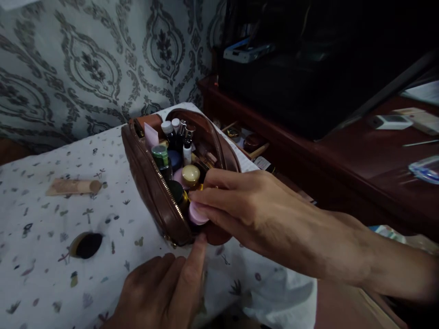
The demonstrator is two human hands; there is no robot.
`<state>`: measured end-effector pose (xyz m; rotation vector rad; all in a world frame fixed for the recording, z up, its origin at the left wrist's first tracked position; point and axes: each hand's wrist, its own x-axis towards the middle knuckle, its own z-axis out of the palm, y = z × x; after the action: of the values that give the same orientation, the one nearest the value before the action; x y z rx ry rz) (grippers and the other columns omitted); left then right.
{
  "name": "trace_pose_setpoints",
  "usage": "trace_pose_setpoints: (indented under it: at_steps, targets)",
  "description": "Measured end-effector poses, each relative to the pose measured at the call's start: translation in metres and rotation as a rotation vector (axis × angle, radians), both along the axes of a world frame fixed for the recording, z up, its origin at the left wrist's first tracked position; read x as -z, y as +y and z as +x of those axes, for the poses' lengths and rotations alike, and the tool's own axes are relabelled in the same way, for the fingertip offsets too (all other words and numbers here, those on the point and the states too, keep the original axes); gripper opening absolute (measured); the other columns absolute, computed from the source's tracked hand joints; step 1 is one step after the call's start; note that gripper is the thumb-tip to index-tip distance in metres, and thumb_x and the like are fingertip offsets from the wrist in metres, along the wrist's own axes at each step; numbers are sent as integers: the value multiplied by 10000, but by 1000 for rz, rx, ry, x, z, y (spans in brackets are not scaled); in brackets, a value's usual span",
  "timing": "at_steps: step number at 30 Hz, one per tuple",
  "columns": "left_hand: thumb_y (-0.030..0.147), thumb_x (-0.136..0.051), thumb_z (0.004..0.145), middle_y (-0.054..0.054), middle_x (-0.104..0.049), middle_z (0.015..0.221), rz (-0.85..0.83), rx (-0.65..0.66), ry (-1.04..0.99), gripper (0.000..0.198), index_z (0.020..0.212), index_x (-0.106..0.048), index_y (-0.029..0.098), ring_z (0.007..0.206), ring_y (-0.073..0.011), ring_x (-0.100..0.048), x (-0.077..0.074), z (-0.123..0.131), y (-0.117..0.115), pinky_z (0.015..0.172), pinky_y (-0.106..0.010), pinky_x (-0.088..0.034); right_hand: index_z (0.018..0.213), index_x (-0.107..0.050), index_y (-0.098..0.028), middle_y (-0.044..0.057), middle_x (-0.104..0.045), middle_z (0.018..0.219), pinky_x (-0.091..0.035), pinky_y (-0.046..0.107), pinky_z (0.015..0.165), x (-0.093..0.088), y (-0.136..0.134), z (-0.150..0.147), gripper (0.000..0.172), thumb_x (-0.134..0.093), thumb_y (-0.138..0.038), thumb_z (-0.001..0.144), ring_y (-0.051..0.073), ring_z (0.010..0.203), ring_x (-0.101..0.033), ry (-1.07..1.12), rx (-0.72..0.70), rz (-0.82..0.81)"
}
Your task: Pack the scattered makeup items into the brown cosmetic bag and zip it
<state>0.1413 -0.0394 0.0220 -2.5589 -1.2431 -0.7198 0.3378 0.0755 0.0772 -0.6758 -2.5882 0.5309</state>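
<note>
A brown leather cosmetics bag (144, 178) stands unzipped on the bed-like surface, packed with jars and bottles. My right hand (240, 198) reaches into its near end, fingers closed on a pink-lidded jar (197, 214). Beside that jar are a gold-lidded jar (190, 175), a dark green-lidded jar (175, 191) and a green-capped container (160, 156). White-capped dark bottles (168, 129) and a small white bottle (187, 154) stand farther back. My left hand (164, 288) has its fingers curled, with one extended fingertip against the bag's near edge; its thumb side is partly hidden.
On the patterned white cloth (113, 274) at left lie a beige tube (73, 186) and a round black-topped item (87, 245). An open drawer (250, 144) holding small items sits behind the bag. A dark red cabinet (343, 173) with a large black screen (291, 77) stands at right.
</note>
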Motion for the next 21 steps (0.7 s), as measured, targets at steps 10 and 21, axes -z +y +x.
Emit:
trace_pose_setpoints:
  at_steps: [10, 21]
  targets:
    - [144, -572, 986, 48, -689, 691, 12, -257, 65, 543, 1511, -448, 207, 548, -108, -649, -29, -29, 4, 532, -234, -495, 1123, -662, -179, 57, -724, 1006, -560, 241, 787, 22, 1, 15, 224, -444, -189, 1074, 135, 899, -690, 273, -99, -75]
    - [110, -534, 986, 48, -635, 636, 13, -158, 40, 537, 1511, -430, 153, 531, -114, -625, -20, -36, 13, 508, -214, -469, 1286, -643, -204, 84, -703, 1060, -593, 281, 739, 40, -2, 23, 274, -522, -232, 1043, 176, 890, -690, 219, -81, 47]
